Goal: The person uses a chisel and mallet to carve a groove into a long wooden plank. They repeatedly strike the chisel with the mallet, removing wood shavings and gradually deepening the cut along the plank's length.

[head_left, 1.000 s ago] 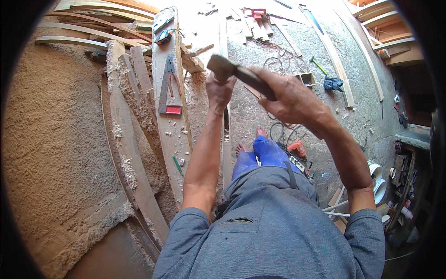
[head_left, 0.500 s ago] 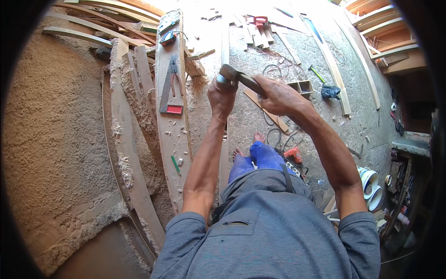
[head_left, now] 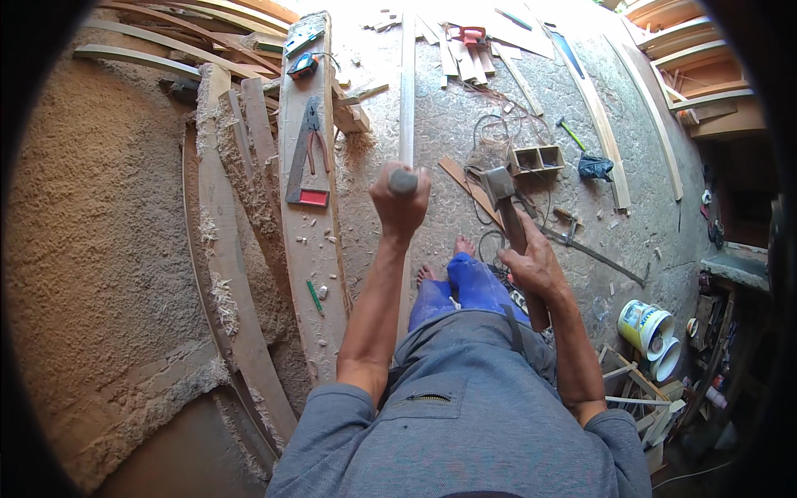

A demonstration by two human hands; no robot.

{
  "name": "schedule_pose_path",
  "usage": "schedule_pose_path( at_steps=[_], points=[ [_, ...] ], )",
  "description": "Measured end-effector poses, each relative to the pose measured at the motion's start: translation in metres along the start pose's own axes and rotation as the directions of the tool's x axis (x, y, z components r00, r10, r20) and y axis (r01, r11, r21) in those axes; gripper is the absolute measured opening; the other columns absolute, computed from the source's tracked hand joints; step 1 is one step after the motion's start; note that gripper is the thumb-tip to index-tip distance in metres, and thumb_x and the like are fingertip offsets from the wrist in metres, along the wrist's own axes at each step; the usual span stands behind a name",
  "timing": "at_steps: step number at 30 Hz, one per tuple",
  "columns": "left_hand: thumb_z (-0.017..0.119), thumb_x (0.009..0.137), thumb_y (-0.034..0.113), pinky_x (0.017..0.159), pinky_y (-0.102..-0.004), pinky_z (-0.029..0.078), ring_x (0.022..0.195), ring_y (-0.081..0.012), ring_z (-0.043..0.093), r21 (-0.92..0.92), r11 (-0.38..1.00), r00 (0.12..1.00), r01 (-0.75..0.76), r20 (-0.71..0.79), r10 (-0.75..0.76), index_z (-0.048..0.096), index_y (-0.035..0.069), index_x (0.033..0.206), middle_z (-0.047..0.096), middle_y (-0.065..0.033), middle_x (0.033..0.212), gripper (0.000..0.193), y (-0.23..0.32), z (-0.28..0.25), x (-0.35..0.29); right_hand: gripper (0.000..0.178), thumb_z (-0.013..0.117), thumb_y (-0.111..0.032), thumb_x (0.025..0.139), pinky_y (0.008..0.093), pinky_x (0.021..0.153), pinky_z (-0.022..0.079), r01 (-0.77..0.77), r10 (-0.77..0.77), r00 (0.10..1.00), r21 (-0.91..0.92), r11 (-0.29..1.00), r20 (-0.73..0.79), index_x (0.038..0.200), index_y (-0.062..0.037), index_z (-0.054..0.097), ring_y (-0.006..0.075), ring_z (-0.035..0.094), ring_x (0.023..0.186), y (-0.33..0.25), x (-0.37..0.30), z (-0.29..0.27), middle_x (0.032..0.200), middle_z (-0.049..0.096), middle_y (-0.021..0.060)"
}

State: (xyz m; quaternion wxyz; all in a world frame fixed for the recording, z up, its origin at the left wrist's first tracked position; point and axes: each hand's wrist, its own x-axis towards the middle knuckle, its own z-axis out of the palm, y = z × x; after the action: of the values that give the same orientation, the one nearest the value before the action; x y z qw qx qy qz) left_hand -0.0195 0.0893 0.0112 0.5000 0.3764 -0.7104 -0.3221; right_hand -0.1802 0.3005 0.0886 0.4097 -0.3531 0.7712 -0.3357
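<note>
Right hand [head_left: 535, 266] grips hammer [head_left: 510, 217], well apart from plank edge [head_left: 333, 191].

1. The hammer [head_left: 514, 231] has a grey metal head and a brown handle; the right hand [head_left: 534, 266] grips it, its head pointing away from the body.
2. The round-ended grey tool [head_left: 403, 182] stands inside the left hand [head_left: 397, 209], its blunt end facing up.

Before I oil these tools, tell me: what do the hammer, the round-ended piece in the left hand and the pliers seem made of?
Hammer: head likely steel, dull grey, hard-edged; handle probably wood, dark brown.
Round-ended piece: grey, matte-looking end; metal, wood or plastic, I can't tell.
Pliers: dark, likely steel head; reddish grips, perhaps plastic by their colour.
</note>
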Motion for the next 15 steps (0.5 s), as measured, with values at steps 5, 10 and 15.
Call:
schedule_pose_path(
  at_steps=[5,10,15],
  points=[
    [0.078,0.081,0.009,0.048,-0.0298,0.046,0.052,-0.0137,0.058,0.094,0.901,0.879,0.425,0.196,-0.435,0.061,0.007,0.073,0.059,-0.0050,0.061,0.019,-0.064,0.014,0.076,0.077,0.069,-0.012,0.081,0.0356,0.059,0.054,-0.337,0.323,0.936,0.093,0.937,0.143,0.153,-0.0063,0.042,0.0182,0.064,0.068,0.027,-0.031,0.003,0.100,0.065,0.0135],
    [0.075,0.081,0.004,0.037,-0.0292,0.042,0.043,-0.0107,0.053,-0.022,0.624,0.588,0.781,0.362,-0.723,0.068,0.005,0.069,0.059,-0.0031,0.055,0.013,-0.081,0.045,0.093,0.068,0.066,-0.009,0.082,0.0270,0.046,0.045,-0.229,0.228,0.973,0.163,0.960,0.024,0.147,-0.0040,0.046,0.0100,0.055,0.056,0.077,-0.037,-0.001,0.088,0.062,0.0049],
    [0.086,0.079,0.019,0.042,-0.0235,0.042,0.047,-0.0080,0.054,-0.204,0.505,0.366,0.838,0.898,-0.245,0.067,0.007,0.085,0.060,0.0004,0.061,0.024,-0.052,0.036,0.109,0.040,0.068,-0.007,0.083,0.0284,0.042,0.044,-0.430,0.418,0.902,0.312,0.847,0.108,0.119,-0.0034,0.051,0.0105,0.052,0.048,0.091,-0.013,-0.005,0.076,0.057,0.0043]
  ],
)
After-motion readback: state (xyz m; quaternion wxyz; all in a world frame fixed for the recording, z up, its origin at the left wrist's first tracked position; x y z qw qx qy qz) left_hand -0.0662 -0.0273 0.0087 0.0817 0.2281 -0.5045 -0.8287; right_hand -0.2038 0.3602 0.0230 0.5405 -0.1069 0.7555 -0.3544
